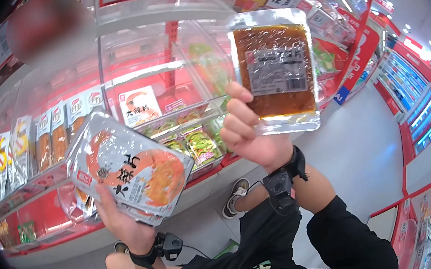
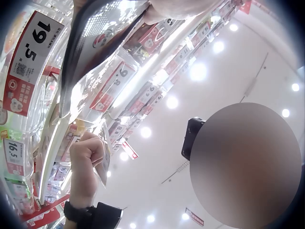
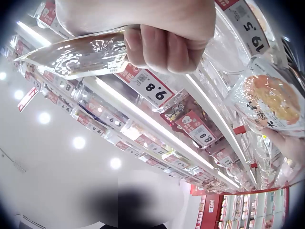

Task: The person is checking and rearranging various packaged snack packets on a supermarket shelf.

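In the head view my left hand [image 1: 124, 223] grips silver-white food packets [image 1: 134, 171] at their lower edge, the thumb lying over the printed front. More than one packet edge shows there, stacked together. My right hand [image 1: 250, 130] holds up a clear vacuum-sealed packet [image 1: 282, 105] of brown food by its left side, its label facing me. From the right wrist view, curled fingers [image 3: 157, 47] pinch that packet [image 3: 81, 55] at its end. The left wrist view shows the left-hand packets [image 2: 100, 43] from below, edge-on.
A clear-fronted shelf bin [image 1: 139, 79] stands ahead, with a white packet [image 1: 139, 106] inside. Long packets [image 1: 59, 132] line the shelf at left, and green packets [image 1: 200, 141] lie in a lower bin. Red-edged price tags [image 2: 33, 62] hang along the shelves. Grey floor [image 1: 363, 154] extends at right.
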Motion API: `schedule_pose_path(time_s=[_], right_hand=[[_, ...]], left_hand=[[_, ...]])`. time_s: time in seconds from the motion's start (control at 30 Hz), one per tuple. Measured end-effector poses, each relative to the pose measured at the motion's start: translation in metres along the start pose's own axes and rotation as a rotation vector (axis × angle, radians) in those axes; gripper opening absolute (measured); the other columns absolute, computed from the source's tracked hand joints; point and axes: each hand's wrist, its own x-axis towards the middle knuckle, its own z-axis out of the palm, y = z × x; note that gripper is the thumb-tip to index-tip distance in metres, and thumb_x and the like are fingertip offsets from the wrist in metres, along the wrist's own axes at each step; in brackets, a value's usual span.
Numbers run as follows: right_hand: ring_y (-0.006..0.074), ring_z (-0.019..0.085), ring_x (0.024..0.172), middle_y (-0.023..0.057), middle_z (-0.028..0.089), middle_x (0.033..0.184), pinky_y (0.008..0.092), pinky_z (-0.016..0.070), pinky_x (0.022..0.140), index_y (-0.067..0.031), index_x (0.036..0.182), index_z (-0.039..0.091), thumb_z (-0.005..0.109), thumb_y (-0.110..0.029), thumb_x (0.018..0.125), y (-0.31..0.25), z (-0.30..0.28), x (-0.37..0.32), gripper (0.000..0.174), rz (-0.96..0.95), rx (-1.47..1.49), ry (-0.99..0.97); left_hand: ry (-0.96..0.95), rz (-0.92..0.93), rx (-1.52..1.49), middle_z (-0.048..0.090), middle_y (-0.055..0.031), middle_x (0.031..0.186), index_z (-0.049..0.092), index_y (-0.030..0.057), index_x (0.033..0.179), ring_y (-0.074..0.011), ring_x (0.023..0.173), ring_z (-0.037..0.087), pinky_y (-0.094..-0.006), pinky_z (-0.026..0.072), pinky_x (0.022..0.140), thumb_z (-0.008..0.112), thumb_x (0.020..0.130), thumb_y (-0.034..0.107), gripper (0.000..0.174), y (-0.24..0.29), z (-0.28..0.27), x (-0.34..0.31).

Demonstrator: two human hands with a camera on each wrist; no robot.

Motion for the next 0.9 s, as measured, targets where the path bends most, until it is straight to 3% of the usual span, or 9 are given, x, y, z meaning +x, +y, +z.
schedule_pose_path(time_s=[0.2, 0.43, 0.63, 0.73, 0.9], right_hand=[[0.0081, 0.027, 0.045, -0.0047, 0.026, 0.053, 0.0245, 0.0228, 0.05, -0.0129, 0.083, 0.038, 0.042, -0.039, 0.093, 0.002, -0.004, -0.003, 0.028, 0.147, -0.028, -0.168], [0.0078, 0.027, 0.045, -0.0048, 0.027, 0.052, 0.0246, 0.0225, 0.05, -0.0115, 0.082, 0.038, 0.041, -0.043, 0.093, 0.008, 0.0, -0.001, 0.033, 0.175, -0.01, -0.127], [0.0079, 0.027, 0.046, -0.005, 0.027, 0.053, 0.0245, 0.0227, 0.051, -0.0114, 0.083, 0.037, 0.042, -0.044, 0.093, 0.016, 0.005, 0.0, 0.034, 0.192, -0.024, -0.155], [0.0078, 0.027, 0.046, -0.0052, 0.027, 0.054, 0.0246, 0.023, 0.051, -0.0114, 0.083, 0.037, 0.042, -0.043, 0.093, 0.017, 0.005, 0.001, 0.034, 0.199, -0.023, -0.158], [0.0078, 0.027, 0.047, -0.0052, 0.027, 0.054, 0.0246, 0.0233, 0.051, -0.0112, 0.083, 0.037, 0.042, -0.042, 0.092, 0.019, 0.007, 0.001, 0.032, 0.212, -0.03, -0.135]], left_hand=[[0.008, -0.027, -0.008, 0.051, -0.0123, 0.124, 0.037, 0.002, 0.13, -0.022, 0.109, 0.056, -0.0366, 0.0484, 0.09, 0.048, 0.097, 0.028, 0.043, -0.003, 0.005, 0.002], [0.007, -0.052, -0.013, 0.053, -0.0122, 0.122, 0.039, 0.0028, 0.129, -0.0215, 0.108, 0.057, -0.0365, 0.0487, 0.089, 0.048, 0.096, 0.028, 0.042, -0.002, 0.004, 0.001], [-0.001, -0.179, -0.153, 0.053, -0.0084, 0.123, 0.042, 0.0046, 0.129, -0.0215, 0.107, 0.057, -0.0371, 0.0471, 0.092, 0.042, 0.098, 0.036, 0.044, 0.005, 0.013, 0.004], [-0.096, -0.199, -0.191, 0.054, -0.0062, 0.124, 0.043, 0.006, 0.129, -0.0214, 0.106, 0.057, -0.0364, 0.0471, 0.092, 0.04, 0.098, 0.04, 0.047, 0.007, 0.0, 0.01], [-0.075, -0.188, -0.188, 0.055, -0.0043, 0.121, 0.044, 0.0084, 0.129, -0.02, 0.104, 0.058, -0.0357, 0.0475, 0.091, 0.041, 0.096, 0.043, 0.048, 0.014, -0.002, 0.007]])
